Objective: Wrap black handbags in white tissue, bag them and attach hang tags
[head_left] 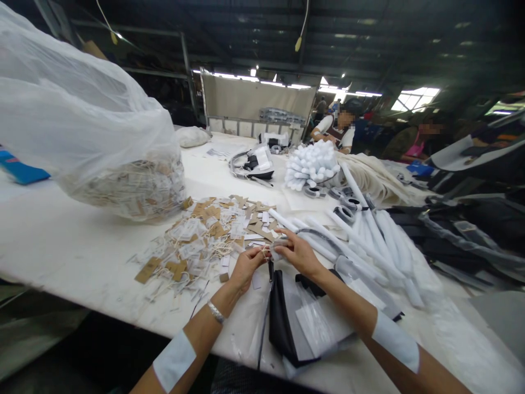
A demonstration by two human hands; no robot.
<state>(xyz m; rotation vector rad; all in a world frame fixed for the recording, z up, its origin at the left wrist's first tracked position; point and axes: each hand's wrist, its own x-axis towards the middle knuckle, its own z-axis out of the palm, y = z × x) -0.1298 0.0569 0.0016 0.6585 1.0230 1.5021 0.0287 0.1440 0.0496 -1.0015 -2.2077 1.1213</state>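
My left hand (248, 265) is closed in a pinch on a thin pale tag string. Right beside it, my right hand (300, 253) has thumb and fingers closed on a small hang tag (279, 249) that looks wrapped in clear plastic. A narrow black strap (270, 272) hangs just below the fingertips. Under my right forearm lies a black handbag (283, 323), partly covered by clear wrap and white paper. To the left spreads a loose pile of brown and white tags (213, 224) with strings.
A big translucent bag (123, 137) of tags stands at the left. White foam tubes (377, 235) lie on the right, with a bundle of white rolls (314, 164) behind. Another wrapped bag (254, 164) sits farther back. Co-workers (334, 128) sit beyond the table (90, 241).
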